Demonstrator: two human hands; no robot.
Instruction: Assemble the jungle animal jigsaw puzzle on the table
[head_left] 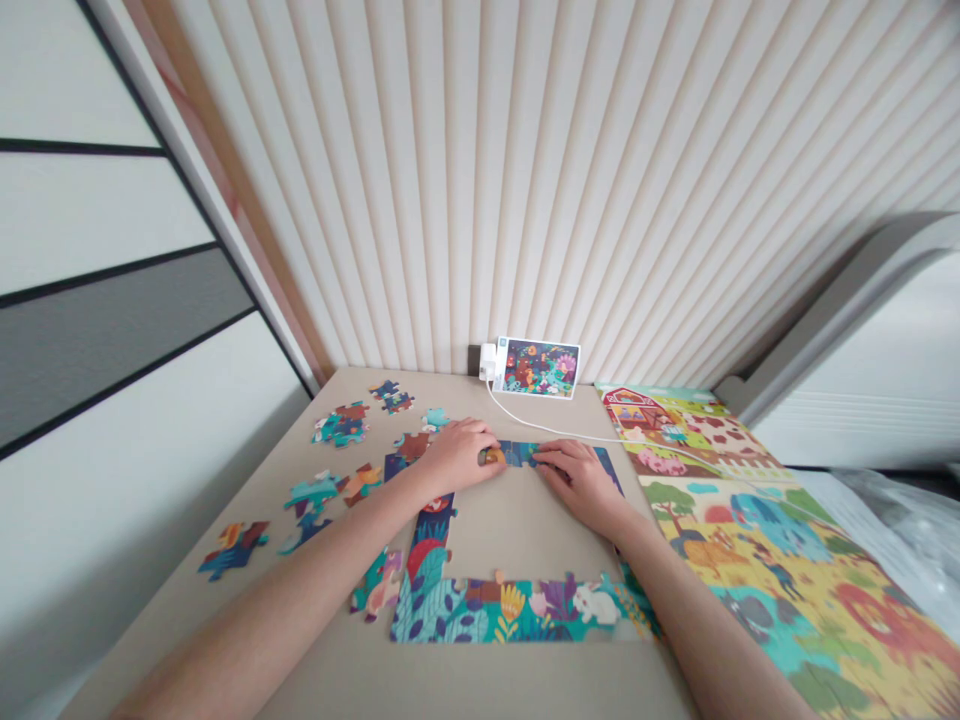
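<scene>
A jigsaw puzzle border (525, 610) lies on the table as a hollow rectangle, with bare tabletop inside it. At its far edge is a dark blue strip of puzzle pieces (517, 453). My left hand (461, 452) is closed over the left part of this strip, thumb and fingers curled on an orange-and-blue puzzle piece (493, 456). On the strip's right part, my right hand (577, 478) has its fingertips bent and pressed together on a blue piece. My hands hide portions of the far edge, and my right forearm covers some of the right side.
Loose puzzle pieces (341, 425) lie in several clusters on the left. A picture card (541, 368) leans against the pleated wall beside a white charger (488, 362), whose cable crosses the table. Finished farm (686, 430) and animal puzzles (795, 590) cover the right side.
</scene>
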